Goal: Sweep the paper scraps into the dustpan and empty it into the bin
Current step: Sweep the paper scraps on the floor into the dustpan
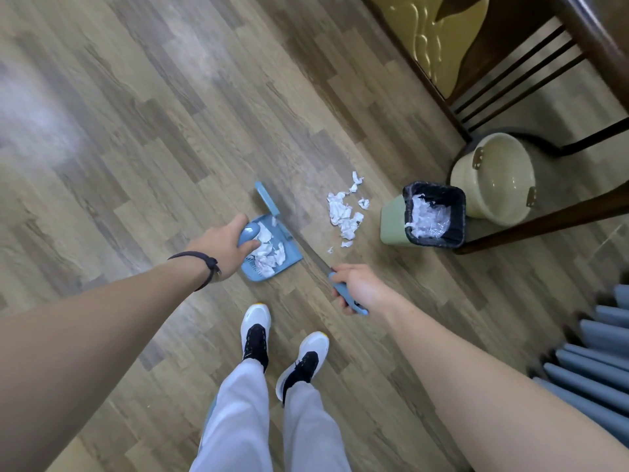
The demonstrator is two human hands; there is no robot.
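My left hand (221, 243) grips the handle of a blue dustpan (253, 274) that rests on the wooden floor and holds several white paper scraps (269, 250). In my right hand (360, 287) is the blue handle of a brush (268, 199). Its blurred length runs up and left along the dustpan's open side. To the right of the brush, a loose pile of paper scraps (343, 212) lies on the floor. Further right stands a green bin (391, 223) lined with a black bag, with crumpled white material inside.
A cream bucket (493, 178) stands behind the bin, under a dark wooden chair (510, 76) whose legs frame both. A grey-blue pleated object (592, 362) fills the lower right. My two feet in white and black shoes (255, 335) stand just below the dustpan.
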